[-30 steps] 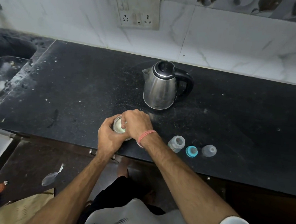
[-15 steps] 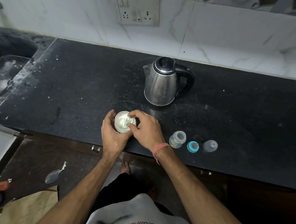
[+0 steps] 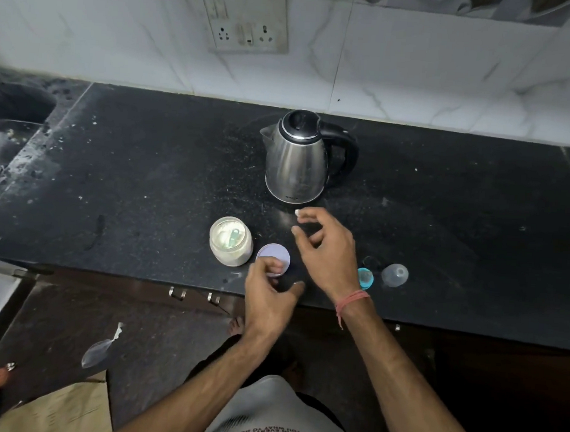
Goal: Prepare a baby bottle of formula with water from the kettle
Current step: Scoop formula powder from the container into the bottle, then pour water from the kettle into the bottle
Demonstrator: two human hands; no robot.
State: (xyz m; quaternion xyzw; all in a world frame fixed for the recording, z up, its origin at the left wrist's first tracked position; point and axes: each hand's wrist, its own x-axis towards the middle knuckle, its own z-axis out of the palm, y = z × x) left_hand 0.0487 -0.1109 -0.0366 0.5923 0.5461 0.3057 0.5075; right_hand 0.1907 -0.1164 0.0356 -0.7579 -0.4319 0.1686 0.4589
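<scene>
The open formula jar (image 3: 230, 242) stands near the counter's front edge, with white powder and a green scoop inside. Its lavender lid (image 3: 273, 259) lies flat on the counter just right of the jar, and the fingers of my left hand (image 3: 268, 294) pinch its near edge. My right hand (image 3: 325, 247) hovers right of the lid with fingers spread and nothing in it. The steel kettle (image 3: 296, 160) stands behind, lid shut, handle to the right. A teal bottle ring (image 3: 365, 278) and a clear cap (image 3: 395, 275) lie to the right. My right wrist hides the bottle.
The black stone counter (image 3: 147, 162) is dusted with white specks. A sink (image 3: 3, 154) sits at the far left. A wall socket (image 3: 246, 19) is on the tiles behind. Cabinet handles (image 3: 177, 292) lie under the front edge.
The lid has come off the jar and now rests on the counter to its right under my left hand. My right hand has let go and moved right toward the kettle.
</scene>
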